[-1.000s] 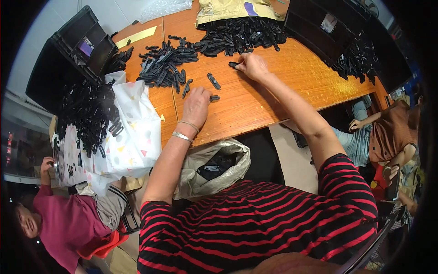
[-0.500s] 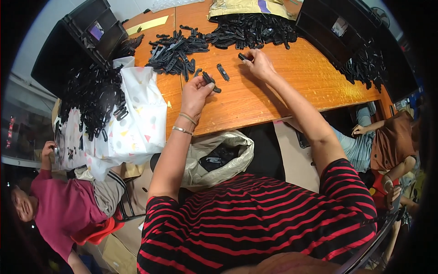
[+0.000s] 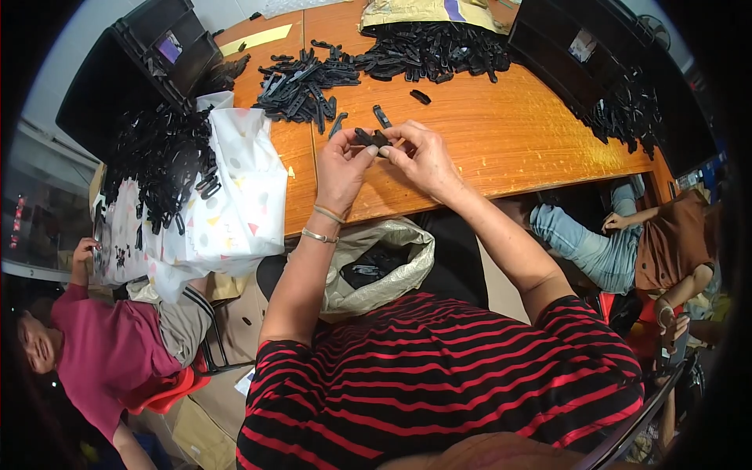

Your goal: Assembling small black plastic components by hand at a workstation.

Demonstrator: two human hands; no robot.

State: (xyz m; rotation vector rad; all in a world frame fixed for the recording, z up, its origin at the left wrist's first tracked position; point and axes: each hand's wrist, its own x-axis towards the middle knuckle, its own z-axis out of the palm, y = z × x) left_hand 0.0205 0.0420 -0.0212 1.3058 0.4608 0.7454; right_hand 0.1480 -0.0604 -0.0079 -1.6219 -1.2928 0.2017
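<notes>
Progress, left to right. The left bin [image 3: 94, 102], black, stands behind the left heap [image 3: 160, 160], small black pieces lying on a patterned sheet [image 3: 247, 188]. The grey heap [image 3: 301, 92] follows on the table [image 3: 501, 145], then the rear heap [image 3: 435, 55] at the mouth of a yellowish bag [image 3: 427, 16]. The right bin [image 3: 548, 55] has the right heap [image 3: 627, 117] in front. All four heaps are substantial, so much handling appears to remain. An open sack [image 3: 419, 254] below the table edge contains dark pieces; whether these are finished cannot be told.

One slim piece [image 3: 338, 124] and one short piece [image 3: 381, 117] lie loose just beyond the hands; a lone piece [image 3: 421, 97] lies farther out, apart from the heaps.

Hands. The left hand [image 3: 342, 172] is closed to a pinch, thumb and fingers on a black part [image 3: 365, 136] above the table's near side. The right hand [image 3: 427, 160] pinches at the right end of the same spot, fingertips nearly meeting the left's. Whether one part or two is gripped cannot be told; judged mid-step.
</notes>
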